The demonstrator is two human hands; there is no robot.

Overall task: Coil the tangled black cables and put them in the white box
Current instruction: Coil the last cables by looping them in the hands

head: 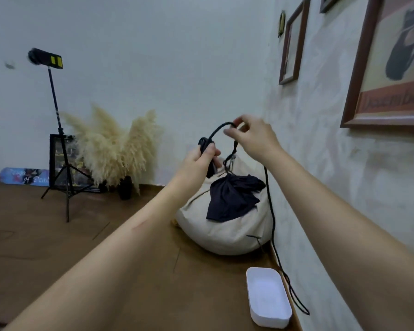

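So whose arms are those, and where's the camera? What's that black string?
They are a person's arms; the camera sits on their head, looking down. The left hand holds a bunch of black cable in its grip, and the right hand pinches a loop of it. The rest hangs down by the wall to the brown floor, past the white box, which holds no cable yet. Behind lies a beige cushion with a dark cloth on it.
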